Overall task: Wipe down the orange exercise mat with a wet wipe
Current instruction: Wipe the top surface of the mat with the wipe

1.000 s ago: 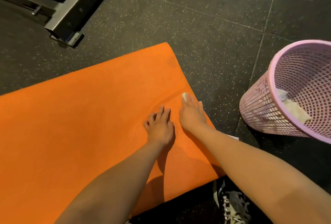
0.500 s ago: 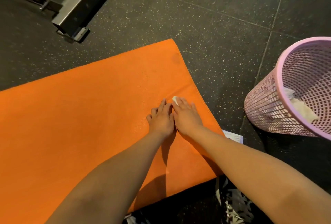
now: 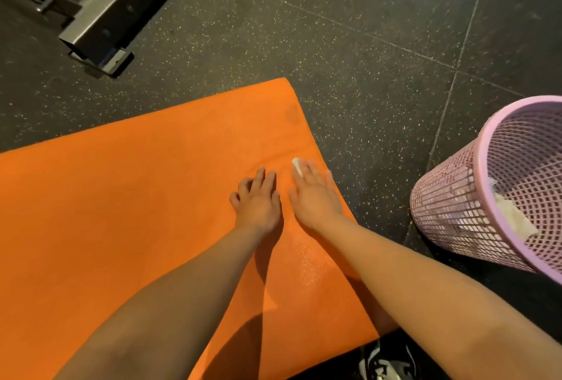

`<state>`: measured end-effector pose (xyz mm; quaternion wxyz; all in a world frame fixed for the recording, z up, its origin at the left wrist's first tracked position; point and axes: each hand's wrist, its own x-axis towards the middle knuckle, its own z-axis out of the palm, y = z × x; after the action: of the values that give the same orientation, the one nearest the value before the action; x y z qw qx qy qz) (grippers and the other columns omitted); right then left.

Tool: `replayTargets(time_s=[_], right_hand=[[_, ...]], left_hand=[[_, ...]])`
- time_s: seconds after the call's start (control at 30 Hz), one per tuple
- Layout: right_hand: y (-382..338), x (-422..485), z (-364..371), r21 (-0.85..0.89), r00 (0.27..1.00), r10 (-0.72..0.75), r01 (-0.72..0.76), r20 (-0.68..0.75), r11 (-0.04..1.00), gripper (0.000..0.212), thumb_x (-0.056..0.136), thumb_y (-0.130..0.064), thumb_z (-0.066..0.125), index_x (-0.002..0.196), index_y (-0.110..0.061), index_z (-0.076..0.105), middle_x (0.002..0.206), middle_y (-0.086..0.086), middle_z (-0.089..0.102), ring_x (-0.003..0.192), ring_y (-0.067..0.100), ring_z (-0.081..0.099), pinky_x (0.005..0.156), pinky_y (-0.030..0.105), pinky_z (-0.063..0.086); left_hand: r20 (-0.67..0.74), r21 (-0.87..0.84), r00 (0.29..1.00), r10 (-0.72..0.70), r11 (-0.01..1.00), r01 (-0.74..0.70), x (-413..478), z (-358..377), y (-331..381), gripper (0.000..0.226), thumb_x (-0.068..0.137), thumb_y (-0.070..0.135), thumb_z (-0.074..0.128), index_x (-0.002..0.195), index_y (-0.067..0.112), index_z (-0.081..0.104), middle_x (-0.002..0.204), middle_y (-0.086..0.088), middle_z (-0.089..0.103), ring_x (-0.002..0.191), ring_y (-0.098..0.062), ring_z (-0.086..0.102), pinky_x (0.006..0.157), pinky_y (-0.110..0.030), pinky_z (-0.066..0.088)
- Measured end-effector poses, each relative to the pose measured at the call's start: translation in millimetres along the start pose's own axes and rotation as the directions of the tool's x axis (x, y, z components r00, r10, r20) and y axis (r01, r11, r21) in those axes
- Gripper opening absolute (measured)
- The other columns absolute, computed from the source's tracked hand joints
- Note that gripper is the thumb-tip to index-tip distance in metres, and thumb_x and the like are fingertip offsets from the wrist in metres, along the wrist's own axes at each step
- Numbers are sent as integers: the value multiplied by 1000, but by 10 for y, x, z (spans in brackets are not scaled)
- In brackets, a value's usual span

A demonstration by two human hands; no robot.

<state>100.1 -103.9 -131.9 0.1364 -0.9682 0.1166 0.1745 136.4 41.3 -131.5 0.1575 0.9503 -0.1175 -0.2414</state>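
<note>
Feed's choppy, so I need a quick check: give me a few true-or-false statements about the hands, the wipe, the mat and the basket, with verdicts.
1. The right hand presses a white wipe onto the orange mat. True.
2. The left hand holds a second wipe. False: it rests bare on the mat.
3. The pink basket stands on the mat. False: it stands on the dark floor, to the right of the mat.
4. A white scrap lies inside the basket. True.
</note>
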Motion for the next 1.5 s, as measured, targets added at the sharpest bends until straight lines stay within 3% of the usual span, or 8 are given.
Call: replayTargets(time_s=[0.13, 0.33, 0.53, 0.73, 0.93, 1.13, 1.33, 1.5], right_hand=[[0, 119, -81, 38, 985, 173, -172, -18, 984, 59, 109, -31, 25, 162, -18, 4, 170, -3, -9, 156, 17, -12, 125, 47, -3], [-269, 64, 38, 54, 993, -115, 113, 37, 992, 58, 108, -26, 32, 162, -22, 13, 170, -2, 4, 156, 17, -4, 126, 43, -1], [-14, 181, -121, 103, 980, 200, -198, -10, 975, 62, 108, -27, 27, 162, -17, -1, 169, -1, -13, 155, 19, -15, 126, 45, -2], [-213, 77, 26, 24, 995, -87, 86, 44, 996, 55, 110, -34, 19, 162, -24, 3, 170, -2, -7, 155, 16, -14, 125, 47, -6], [21, 520, -132, 89, 975, 218, -213, -49, 973, 58, 110, -29, 21, 162, -20, 0, 170, 0, -10, 156, 19, -12, 125, 48, -1], [-301, 568, 7, 33, 991, -136, 136, -7, 990, 56, 110, -34, 19, 162, -23, 1, 170, -3, -5, 155, 15, -13, 125, 46, -7], [2, 902, -174, 60, 983, 159, -154, -89, 986, 58, 110, -32, 19, 162, -21, -3, 170, -1, -10, 155, 18, -13, 125, 50, -2], [-350, 869, -70, 57, 987, -158, 160, -36, 986, 55, 111, -32, 20, 163, -24, 6, 170, -3, -2, 156, 16, -11, 125, 53, 0]], left_hand=[[-30, 9, 999, -14, 1000, 15, 1, 69, -3, 53, 105, 42, 30, 157, 39, 20, 168, 12, 3, 143, -25, 15, 111, -51, 15], [-43, -50, 999, -19, 999, 16, -18, 119, -50, 52, 106, 44, 27, 157, 42, 19, 167, 17, 2, 142, -22, 16, 112, -48, 13], [-55, -35, 998, -16, 999, 14, -21, 100, -11, 51, 106, 43, 28, 157, 40, 20, 167, 16, 3, 143, -22, 14, 113, -48, 12], [-86, -78, 996, -3, 997, -4, 64, 17, -52, 46, 105, 41, 33, 152, 43, 32, 164, 18, 16, 135, -23, 26, 108, -44, 21], [-100, -37, 994, -36, 999, 33, 335, -123, -70, 52, 104, 42, 36, 155, 39, 27, 167, 13, 8, 140, -26, 20, 111, -48, 16], [-109, -11, 992, -67, 998, 66, 619, -186, -180, 53, 105, 46, 30, 157, 39, 22, 168, 12, 5, 142, -27, 16, 111, -49, 14], [-149, -4, 986, -80, 997, 80, 692, -192, -139, 52, 103, 49, 35, 153, 37, 30, 165, 7, 15, 139, -29, 20, 110, -50, 18], [-149, 24, 986, -72, 997, 76, 912, -265, -86, 51, 105, 44, 31, 155, 40, 24, 168, 10, 2, 145, -27, 14, 111, -50, 17]])
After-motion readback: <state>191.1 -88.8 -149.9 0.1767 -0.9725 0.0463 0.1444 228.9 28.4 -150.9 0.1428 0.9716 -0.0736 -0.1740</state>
